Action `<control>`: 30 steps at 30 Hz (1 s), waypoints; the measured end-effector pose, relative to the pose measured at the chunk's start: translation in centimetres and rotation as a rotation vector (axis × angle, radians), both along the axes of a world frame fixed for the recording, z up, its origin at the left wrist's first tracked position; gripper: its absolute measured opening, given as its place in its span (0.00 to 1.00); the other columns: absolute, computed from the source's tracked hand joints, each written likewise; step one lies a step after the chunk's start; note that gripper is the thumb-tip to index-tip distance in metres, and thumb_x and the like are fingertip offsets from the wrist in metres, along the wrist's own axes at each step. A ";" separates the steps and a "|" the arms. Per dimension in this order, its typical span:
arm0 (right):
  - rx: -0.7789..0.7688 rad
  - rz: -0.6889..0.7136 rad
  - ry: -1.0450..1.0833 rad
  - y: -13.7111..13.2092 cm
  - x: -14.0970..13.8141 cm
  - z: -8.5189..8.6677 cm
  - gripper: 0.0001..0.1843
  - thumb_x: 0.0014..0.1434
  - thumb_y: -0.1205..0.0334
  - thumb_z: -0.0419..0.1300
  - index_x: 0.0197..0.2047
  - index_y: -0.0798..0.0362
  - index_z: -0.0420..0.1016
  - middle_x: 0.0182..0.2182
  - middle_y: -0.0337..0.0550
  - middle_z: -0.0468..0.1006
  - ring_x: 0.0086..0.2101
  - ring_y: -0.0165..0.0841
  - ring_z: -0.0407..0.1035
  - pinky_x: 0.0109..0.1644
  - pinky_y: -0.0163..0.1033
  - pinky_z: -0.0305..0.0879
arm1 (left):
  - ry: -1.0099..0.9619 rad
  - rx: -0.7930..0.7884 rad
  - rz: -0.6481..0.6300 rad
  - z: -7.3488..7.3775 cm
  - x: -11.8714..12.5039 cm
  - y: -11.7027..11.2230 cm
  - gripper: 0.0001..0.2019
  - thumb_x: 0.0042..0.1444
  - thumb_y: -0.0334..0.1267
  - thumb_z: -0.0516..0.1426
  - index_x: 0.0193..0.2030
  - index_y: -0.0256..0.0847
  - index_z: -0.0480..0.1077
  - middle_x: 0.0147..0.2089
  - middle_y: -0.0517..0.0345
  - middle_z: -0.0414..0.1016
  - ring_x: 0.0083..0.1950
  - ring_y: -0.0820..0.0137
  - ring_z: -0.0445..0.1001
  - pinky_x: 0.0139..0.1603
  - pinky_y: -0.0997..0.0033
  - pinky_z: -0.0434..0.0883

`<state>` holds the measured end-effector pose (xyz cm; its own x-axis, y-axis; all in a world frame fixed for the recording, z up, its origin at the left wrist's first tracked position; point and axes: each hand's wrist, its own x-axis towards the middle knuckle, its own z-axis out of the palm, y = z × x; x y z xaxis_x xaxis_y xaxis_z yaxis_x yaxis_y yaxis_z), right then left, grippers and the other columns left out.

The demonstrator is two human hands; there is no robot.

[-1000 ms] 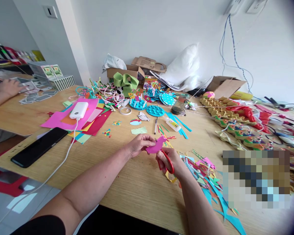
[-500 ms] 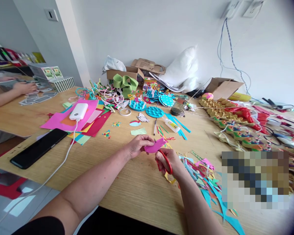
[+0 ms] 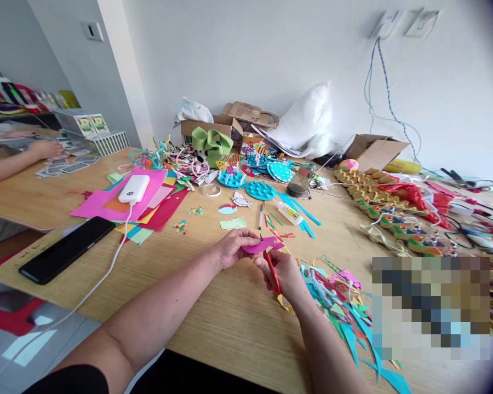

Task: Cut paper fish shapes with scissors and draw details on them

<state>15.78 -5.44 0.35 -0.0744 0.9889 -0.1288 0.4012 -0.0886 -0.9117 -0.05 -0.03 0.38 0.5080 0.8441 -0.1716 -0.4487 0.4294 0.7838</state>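
My left hand (image 3: 237,247) pinches a small piece of magenta paper (image 3: 254,247) between thumb and fingers, a little above the table. My right hand (image 3: 285,272) is closed round the red handles of a pair of scissors (image 3: 272,273). The scissor blades meet the paper at its right part, where a strip of it hangs apart from the rest. Beyond my hands lie a pen (image 3: 261,215), a glue bottle (image 3: 290,213) and a pale green paper scrap (image 3: 233,223). Paper fish cutouts (image 3: 241,199) lie farther off.
Coloured paper scraps (image 3: 345,306) lie heaped right of my right arm. At left are a black phone (image 3: 68,249), a white power bank (image 3: 134,189) with its cable, and coloured sheets (image 3: 164,210). Painted egg cartons (image 3: 378,200) stand right. Another person's hand (image 3: 47,149) rests among cards.
The scissors have turned more upright and their blades have moved across the magenta paper. A strip on the paper's right now stands apart. The whole view has shifted slightly.
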 end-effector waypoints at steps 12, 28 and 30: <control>-0.042 0.031 0.105 0.0 -0.2 0.0 0.26 0.43 0.39 0.69 0.22 0.52 0.64 0.12 0.34 0.68 0.11 0.29 0.65 0.12 0.29 0.54 | 0.036 0.050 -0.009 0.0 -0.2 0.1 0.13 0.35 0.37 0.70 0.27 0.34 0.74 0.23 0.60 0.73 0.23 0.77 0.68 0.27 0.75 0.61; -0.023 0.026 0.132 -0.4 -0.5 0.5 0.26 0.45 0.39 0.68 0.25 0.53 0.66 0.14 0.35 0.70 0.13 0.28 0.65 0.14 0.29 0.56 | 0.067 0.095 -0.047 0.5 -0.3 -0.1 0.14 0.36 0.40 0.69 0.27 0.35 0.73 0.22 0.59 0.73 0.22 0.75 0.69 0.26 0.74 0.62; -0.025 0.025 0.127 -0.4 -0.5 0.5 0.26 0.45 0.38 0.67 0.25 0.53 0.66 0.14 0.35 0.69 0.13 0.28 0.65 0.15 0.29 0.56 | 0.068 0.101 -0.049 0.5 -0.3 -0.1 0.14 0.37 0.41 0.69 0.27 0.35 0.73 0.22 0.58 0.73 0.23 0.75 0.69 0.27 0.74 0.62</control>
